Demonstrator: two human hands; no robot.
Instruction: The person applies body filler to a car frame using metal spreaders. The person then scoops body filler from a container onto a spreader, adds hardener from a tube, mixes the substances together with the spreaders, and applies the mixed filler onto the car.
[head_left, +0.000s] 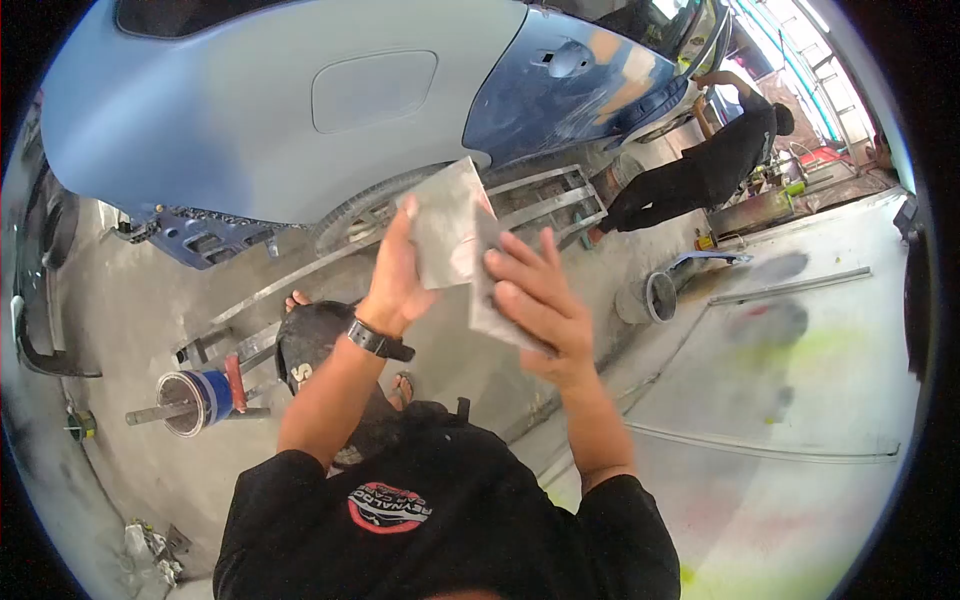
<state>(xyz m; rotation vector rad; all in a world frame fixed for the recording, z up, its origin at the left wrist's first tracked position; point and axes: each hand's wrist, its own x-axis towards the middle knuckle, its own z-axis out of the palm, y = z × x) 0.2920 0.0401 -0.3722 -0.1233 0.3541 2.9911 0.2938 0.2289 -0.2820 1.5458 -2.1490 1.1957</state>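
My left hand [397,268] wears a dark wristwatch [380,342] and pinches a light grey rectangular sheet [445,230] between thumb and fingers. White and reddish marks show near the sheet's right edge. Against that edge stands a darker grey flat piece [484,305], gripped by my right hand [548,318] with its fingers spread across the face. I cannot tell whether the two are one folded sheet or separate pieces. Both hands are raised in front of my chest, overlapping the car's lower side in this view.
A blue car body [265,130] with grey primer patches spans the top. Below it lies a metal frame [545,195]. A co-worker in black [725,160] bends at the car's door, upper right. A bucket [190,403], a grey pail [650,297] and a paint-stained white panel [770,400] stand around.
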